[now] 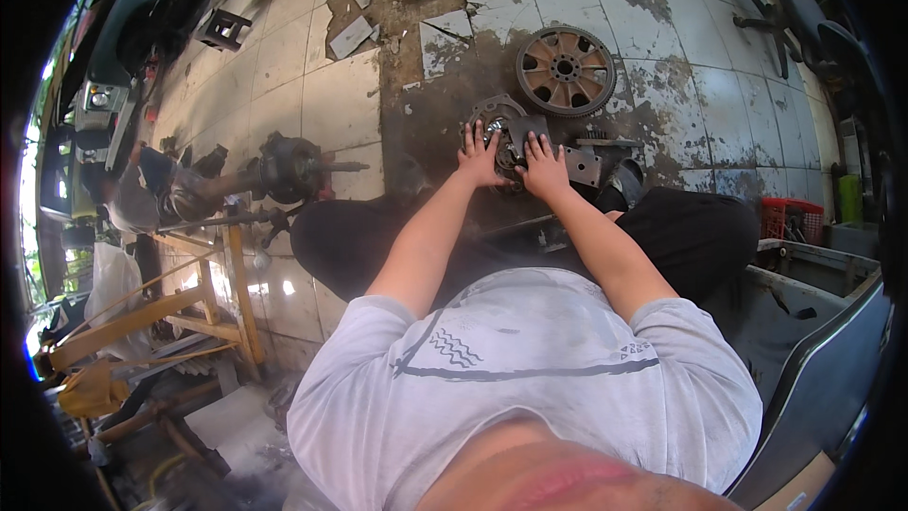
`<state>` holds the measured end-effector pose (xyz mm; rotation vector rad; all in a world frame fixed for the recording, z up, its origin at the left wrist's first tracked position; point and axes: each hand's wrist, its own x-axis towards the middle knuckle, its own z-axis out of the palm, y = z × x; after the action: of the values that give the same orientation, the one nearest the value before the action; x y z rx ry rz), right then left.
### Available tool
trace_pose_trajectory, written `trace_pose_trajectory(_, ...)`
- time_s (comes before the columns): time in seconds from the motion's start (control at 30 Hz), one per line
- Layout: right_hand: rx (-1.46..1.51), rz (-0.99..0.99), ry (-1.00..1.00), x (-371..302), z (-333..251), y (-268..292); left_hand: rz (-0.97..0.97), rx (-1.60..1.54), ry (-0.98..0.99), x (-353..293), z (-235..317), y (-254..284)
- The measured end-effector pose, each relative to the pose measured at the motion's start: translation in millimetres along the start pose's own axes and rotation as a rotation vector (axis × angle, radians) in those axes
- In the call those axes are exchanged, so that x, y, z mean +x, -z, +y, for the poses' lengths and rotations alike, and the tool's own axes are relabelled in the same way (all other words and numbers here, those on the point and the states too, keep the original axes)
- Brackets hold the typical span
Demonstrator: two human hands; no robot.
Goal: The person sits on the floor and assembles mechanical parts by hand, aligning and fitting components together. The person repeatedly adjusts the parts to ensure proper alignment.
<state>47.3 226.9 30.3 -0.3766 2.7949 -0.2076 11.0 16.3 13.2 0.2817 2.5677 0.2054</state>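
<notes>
Both my arms reach forward to a round metal machine part (499, 108) on the floor, with shiny metal showing inside its rim. My left hand (480, 157) lies on its near left side, fingers spread and pointing away from me. Beside it my right hand (545, 167) rests with fingers stretched out, touching the lower edge of a dark flat piece (530, 127). Neither hand is wrapped round anything. Just right of my right hand sits a grey metal block with holes (584, 167). What lies under my palms is hidden.
A rusty toothed flywheel (566, 72) lies beyond my right hand. To the left are an axle-like assembly (288, 168) and a wooden frame (236, 293). A red crate (793, 220) and an open metal box (804, 295) stand at right. Broken tiles (352, 38) lie ahead.
</notes>
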Motion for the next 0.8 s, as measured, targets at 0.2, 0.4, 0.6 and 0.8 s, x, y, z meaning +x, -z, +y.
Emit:
trace_pose_trajectory(0.2, 0.035, 0.023, 0.006, 6, -7, 1, -0.011, -0.011, -0.009, 1, -6, 0)
trace_pose_trajectory(0.4, 0.076, 0.027, -0.011, 13, -6, 1, 0.006, -0.044, -0.007, 5, -5, 1)
trace_pose_trajectory(0.6, 0.036, 0.031, 0.007, 14, -6, 2, 0.024, -0.044, 0.002, 3, -7, -5)
trace_pose_trajectory(0.8, -0.002, 0.029, 0.025, 4, 0, 2, -0.015, -0.005, 0.005, -1, 2, 2)
